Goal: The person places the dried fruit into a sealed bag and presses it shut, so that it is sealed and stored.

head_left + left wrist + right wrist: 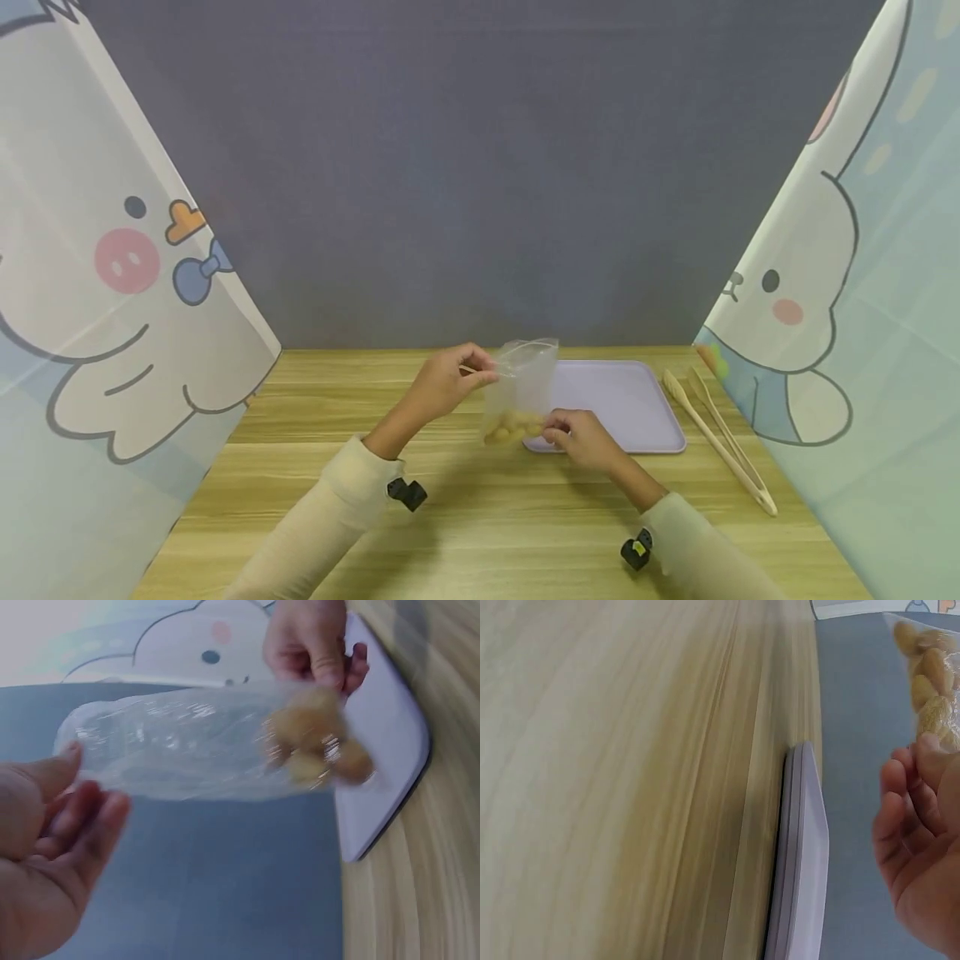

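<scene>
A clear plastic bag (pixel 531 377) is held up above the table, its lower end in front of the tray's left edge. Several tan, oblong pieces that look like unshelled peanuts (pixel 512 428) lie at its bottom. My left hand (pixel 448 382) pinches the bag's upper edge between thumb and fingers. Lower down, my right hand (pixel 585 437) pinches the bottom corner beside the peanuts. The right wrist view shows that thumb (pixel 935 761) against the bag, close to a peanut (pixel 935 718) with a rough shell.
A pale purple tray (pixel 618 404) lies on the wooden table (pixel 315 417), behind the right hand. To its right rest wooden tongs (pixel 710 430). A dark grey backdrop (pixel 480 183) stands at the rear, with cartoon-printed panels (pixel 885 333) on both sides.
</scene>
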The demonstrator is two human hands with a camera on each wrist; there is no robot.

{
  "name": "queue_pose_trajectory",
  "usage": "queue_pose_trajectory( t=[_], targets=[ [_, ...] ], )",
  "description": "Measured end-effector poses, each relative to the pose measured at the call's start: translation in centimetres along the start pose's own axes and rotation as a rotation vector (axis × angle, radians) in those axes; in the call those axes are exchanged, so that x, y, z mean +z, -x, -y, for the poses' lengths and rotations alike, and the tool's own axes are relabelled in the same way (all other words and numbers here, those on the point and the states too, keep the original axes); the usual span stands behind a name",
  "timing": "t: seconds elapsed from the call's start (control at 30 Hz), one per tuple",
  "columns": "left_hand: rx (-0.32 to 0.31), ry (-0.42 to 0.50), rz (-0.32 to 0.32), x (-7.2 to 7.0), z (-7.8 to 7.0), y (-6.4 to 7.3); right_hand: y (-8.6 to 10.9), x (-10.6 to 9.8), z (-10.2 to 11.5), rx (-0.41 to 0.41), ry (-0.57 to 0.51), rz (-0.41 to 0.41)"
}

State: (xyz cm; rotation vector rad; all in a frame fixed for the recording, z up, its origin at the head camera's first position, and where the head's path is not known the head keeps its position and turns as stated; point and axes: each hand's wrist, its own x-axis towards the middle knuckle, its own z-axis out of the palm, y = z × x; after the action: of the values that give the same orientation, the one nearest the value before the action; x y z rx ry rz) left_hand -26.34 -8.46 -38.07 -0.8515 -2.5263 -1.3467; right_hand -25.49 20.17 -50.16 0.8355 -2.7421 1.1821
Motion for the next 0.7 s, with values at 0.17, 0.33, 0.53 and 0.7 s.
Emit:
queue_pose_trajectory(
  t=[0.17,0.33,0.53,0.7],
  targets=[
    [-0.067,-0.101,0.044,-1.2,0.7,0.3,0.7,-0.6,-0.4,0.063,0.01,-0.064],
    [0.047,-0.231,-0.079,-1.5,1.4,0.6,1.0,-0.3,-0.2,0.068,0.03,-0.064],
    [0.105,-0.284,-0.131,-1.4,1.4,0.5,1.0,0.8,0.1,0.052,0.024,-0.046],
    [0.08,-0.214,-0.058,-0.6,1.2,0.5,1.1,1.0,-0.3,0.042,0.09,-0.014]
  ],
)
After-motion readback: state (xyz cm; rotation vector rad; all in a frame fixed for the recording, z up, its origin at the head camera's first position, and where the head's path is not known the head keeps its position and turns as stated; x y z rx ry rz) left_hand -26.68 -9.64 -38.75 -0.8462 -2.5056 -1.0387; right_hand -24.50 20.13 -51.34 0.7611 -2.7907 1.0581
